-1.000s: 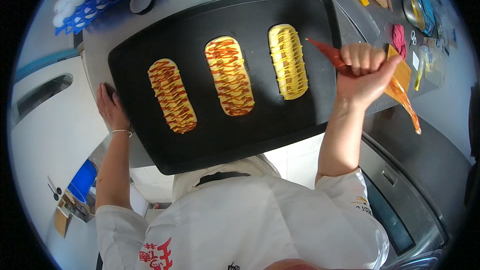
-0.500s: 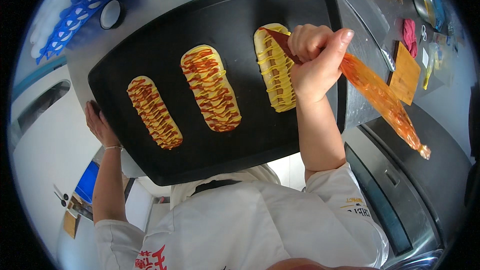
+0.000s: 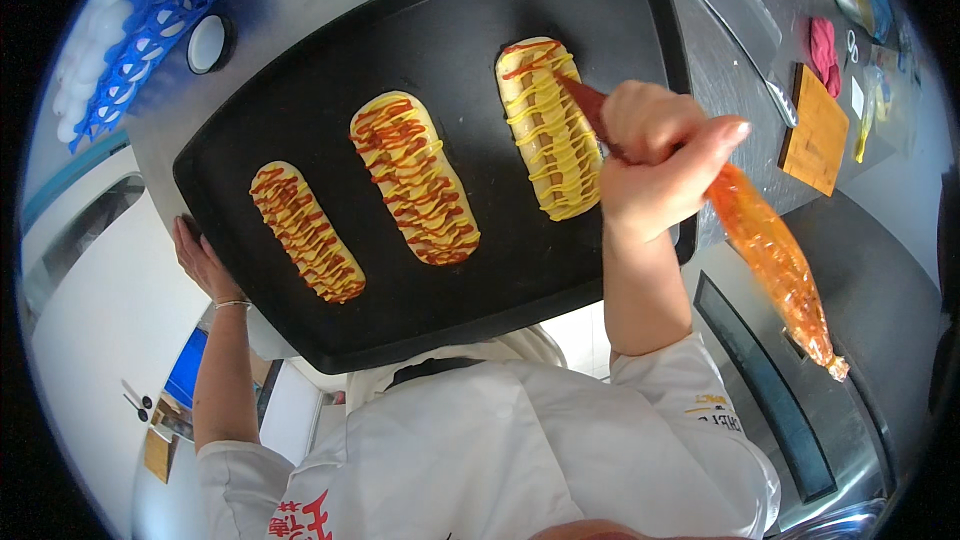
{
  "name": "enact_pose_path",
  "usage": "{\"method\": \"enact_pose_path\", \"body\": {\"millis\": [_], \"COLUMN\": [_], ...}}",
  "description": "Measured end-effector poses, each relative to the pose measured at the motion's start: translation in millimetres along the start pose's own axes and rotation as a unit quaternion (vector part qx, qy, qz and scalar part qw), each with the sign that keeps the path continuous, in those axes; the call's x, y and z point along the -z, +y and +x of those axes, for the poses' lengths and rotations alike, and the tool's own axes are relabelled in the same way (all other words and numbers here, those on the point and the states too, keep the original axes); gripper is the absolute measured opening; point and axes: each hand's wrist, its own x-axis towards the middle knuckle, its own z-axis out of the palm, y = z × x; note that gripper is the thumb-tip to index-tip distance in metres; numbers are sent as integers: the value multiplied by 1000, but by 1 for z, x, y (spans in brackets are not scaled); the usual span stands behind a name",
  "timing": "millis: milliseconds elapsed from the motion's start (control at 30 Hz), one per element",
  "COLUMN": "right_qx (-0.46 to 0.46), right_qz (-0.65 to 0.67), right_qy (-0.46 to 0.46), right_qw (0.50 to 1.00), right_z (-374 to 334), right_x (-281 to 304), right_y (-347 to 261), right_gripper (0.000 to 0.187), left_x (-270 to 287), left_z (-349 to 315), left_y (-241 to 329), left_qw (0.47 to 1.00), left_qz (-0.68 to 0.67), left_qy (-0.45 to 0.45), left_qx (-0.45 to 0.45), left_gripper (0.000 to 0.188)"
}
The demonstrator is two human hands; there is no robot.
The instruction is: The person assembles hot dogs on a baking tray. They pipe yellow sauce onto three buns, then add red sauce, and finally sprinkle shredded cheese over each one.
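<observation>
Three long, flat dough pieces lie on a black baking tray (image 3: 430, 320). The left piece (image 3: 307, 232) and the middle piece (image 3: 416, 178) carry yellow and red zigzag sauce. Yellow lines cross the right piece (image 3: 545, 130), with a few red ones at its far end. My right hand (image 3: 660, 155) is closed round a clear piping bag (image 3: 775, 265) of red sauce, its narrow tip pointing down at the right piece near its far end. Against the tray's left edge rests my left hand (image 3: 205, 260), its fingers stretched along the rim.
A blue lattice tray (image 3: 165, 15) of white eggs and a small white-and-black round dish (image 3: 209, 44) stand at the far left. On the metal counter to the right are a knife (image 3: 778, 100), a wooden board (image 3: 814, 135) and a pink cloth (image 3: 824, 50).
My right hand has moved right and slightly nearer with the piping bag. Red lines now show across the far end of the right piece. My left hand stays at the tray's edge.
</observation>
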Motion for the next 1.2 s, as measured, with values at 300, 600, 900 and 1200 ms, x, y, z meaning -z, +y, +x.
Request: {"method": "enact_pose_path", "body": {"millis": [300, 600, 900, 1200], "right_qx": [4, -10, -13, -14], "right_qz": [-19, -66, -40, -60], "right_qy": [-14, -14, 65, 56], "right_qw": [1000, 998, 997, 996], "right_z": [-26, -41, -56, -67], "right_x": [-2, 6, 10, 22], "right_y": [-4, -9, -9, -17], "right_gripper": [64, 64, 65, 63], "left_x": [5, 0, 3, 4], "left_z": [0, 0, 1, -2], "left_y": [11, -2, 5, 12], "left_qw": [999, 1000, 1000, 1000], "left_qz": [-22, -11, -10, -24], "left_qy": [-15, -11, -17, -19], "left_qx": [19, -16, -8, -1], "left_gripper": [47, 47, 48, 49]}}
